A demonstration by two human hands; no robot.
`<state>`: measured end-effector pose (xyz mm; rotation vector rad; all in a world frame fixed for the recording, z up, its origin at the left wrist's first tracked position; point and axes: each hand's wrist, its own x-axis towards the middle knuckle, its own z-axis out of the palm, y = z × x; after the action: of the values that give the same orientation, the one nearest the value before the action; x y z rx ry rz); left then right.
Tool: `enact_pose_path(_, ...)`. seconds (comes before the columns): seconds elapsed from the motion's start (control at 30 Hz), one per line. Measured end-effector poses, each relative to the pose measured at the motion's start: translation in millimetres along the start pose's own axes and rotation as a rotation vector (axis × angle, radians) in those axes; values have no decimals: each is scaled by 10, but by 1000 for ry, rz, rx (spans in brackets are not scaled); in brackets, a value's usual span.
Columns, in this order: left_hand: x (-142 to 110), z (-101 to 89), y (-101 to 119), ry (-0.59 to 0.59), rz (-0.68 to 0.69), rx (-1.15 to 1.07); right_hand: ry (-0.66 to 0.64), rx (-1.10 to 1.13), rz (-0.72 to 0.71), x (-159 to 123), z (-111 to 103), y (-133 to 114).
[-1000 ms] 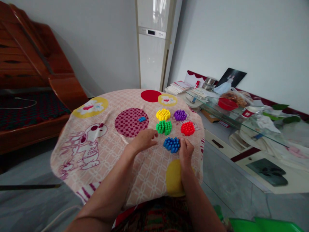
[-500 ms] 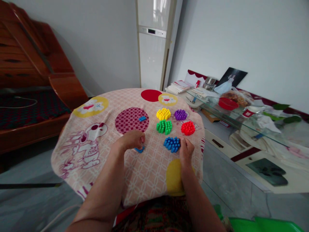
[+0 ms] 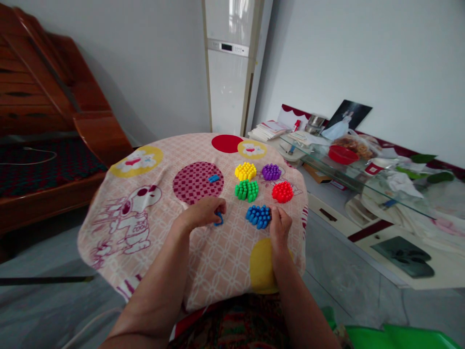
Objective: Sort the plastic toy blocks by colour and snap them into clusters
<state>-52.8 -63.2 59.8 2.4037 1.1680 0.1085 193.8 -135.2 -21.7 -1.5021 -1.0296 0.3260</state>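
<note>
My left hand [image 3: 208, 211] is closed with fingers curled down over a small blue plastic piece [image 3: 218, 219], low over the tablecloth. The piece is partly hidden by the fingertips. My right hand [image 3: 281, 224] is closed at the right edge of a cluster of blue round-headed plastic pegs [image 3: 258, 216], its fingertips against them. What its fingers pinch, if anything, is hidden. Beyond stand similar clusters: green pegs [image 3: 246, 191], yellow pegs [image 3: 245, 171], purple pegs [image 3: 271, 172] and red pegs [image 3: 282, 192]. Another small blue piece [image 3: 213, 179] lies on the maroon checked circle.
A patterned cloth [image 3: 218, 271] covers the round table. To the right runs a glass-topped cabinet [image 3: 366, 182] with papers, a red bowl [image 3: 343, 154] and bags. A wooden sofa [image 3: 98, 138] stands at left, a tall white unit [image 3: 228, 87] behind. Something green [image 3: 399, 337] lies low at right.
My left hand has moved slightly right, and the blue piece under its fingers has shifted right with it. My right hand stays beside the blue pegs.
</note>
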Motion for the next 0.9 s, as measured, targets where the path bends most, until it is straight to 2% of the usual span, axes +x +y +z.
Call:
enact_pose_path(0.1,91,101,208,103,164,-91,-1,-11,2,-3,-6,-17)
enact_pose_path(0.23,186,272,454,162,384,-173,-3,0,-6,-3,-6,-23)
enact_pose_path(0.4,225,399,585,202,513,-141,9,0,9,7,7,1)
enact_pose_path(0.7,243,501,695,217,481,4,7,-16,-23,7,-6,-25)
enact_pose_path(0.83,208,398,699,232,488,-18,10,-18,-15,3,-5,-10)
enact_pose_path(0.9,250,294,607,313,439,-68,4,1,-7,5,-2,6)
